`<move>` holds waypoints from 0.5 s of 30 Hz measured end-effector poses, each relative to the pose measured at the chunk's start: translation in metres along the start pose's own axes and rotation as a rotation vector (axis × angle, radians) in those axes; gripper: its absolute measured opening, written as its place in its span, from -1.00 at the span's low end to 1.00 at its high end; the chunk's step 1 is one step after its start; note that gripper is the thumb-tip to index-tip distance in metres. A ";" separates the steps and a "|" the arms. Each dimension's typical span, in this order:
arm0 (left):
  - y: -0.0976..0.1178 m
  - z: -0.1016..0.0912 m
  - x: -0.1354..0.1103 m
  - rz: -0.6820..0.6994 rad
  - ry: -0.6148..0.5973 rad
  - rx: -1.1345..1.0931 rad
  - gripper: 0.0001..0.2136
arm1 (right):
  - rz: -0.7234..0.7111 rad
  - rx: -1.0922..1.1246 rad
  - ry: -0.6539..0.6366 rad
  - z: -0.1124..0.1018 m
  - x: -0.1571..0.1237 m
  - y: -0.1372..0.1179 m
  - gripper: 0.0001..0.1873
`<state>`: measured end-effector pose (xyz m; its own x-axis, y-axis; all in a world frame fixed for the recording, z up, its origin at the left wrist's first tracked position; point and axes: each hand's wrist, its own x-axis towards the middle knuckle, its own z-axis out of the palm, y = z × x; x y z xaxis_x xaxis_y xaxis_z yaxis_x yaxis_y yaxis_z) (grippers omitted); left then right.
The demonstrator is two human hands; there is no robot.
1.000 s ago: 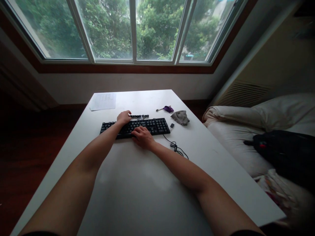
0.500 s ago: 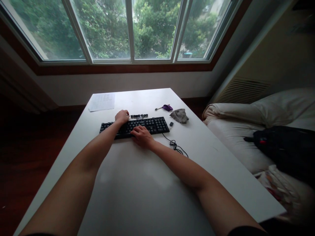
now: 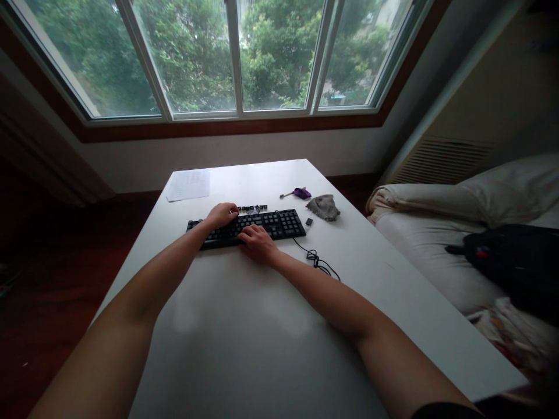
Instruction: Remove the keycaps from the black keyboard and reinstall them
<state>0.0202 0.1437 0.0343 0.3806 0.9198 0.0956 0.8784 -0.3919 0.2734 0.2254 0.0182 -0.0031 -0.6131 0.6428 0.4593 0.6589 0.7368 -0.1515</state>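
Left hand [image 3: 223, 214] curled over the long black plastic keyboard [image 3: 286, 223], can't tell if it's pinching anything; right hand [image 3: 258, 243] loosely spread on the front edge.

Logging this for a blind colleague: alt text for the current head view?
Left hand at the far side and right hand at the near edge of a black keyboard on a white table; small keycaps lie behind the keyboard, a gray cloth to its right.

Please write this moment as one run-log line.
left hand: over keyboard; right hand: at its front edge; keycaps: behind it; grey cloth: to its right
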 end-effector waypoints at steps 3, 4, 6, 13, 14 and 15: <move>0.000 -0.001 -0.003 0.022 -0.030 -0.028 -0.76 | 0.001 0.004 0.002 0.000 0.000 0.000 -0.77; 0.000 -0.001 -0.004 0.022 -0.036 -0.034 -0.75 | 0.002 0.007 0.001 0.000 0.000 -0.001 -0.77; 0.000 -0.001 -0.005 0.031 -0.045 -0.036 -0.74 | 0.005 0.012 0.000 -0.001 0.000 -0.001 -0.77; 0.000 0.002 -0.006 0.057 -0.038 -0.010 -0.76 | 0.005 0.014 0.002 -0.001 0.000 -0.001 -0.78; 0.001 0.002 -0.007 0.055 -0.038 -0.007 -0.77 | 0.007 0.016 0.001 0.000 0.000 -0.001 -0.78; 0.002 0.002 -0.008 0.056 -0.035 -0.002 -0.77 | 0.011 0.017 -0.001 0.000 0.000 -0.001 -0.78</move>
<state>0.0191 0.1357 0.0324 0.4387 0.8953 0.0773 0.8551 -0.4424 0.2704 0.2245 0.0176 -0.0026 -0.6064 0.6508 0.4568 0.6580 0.7333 -0.1713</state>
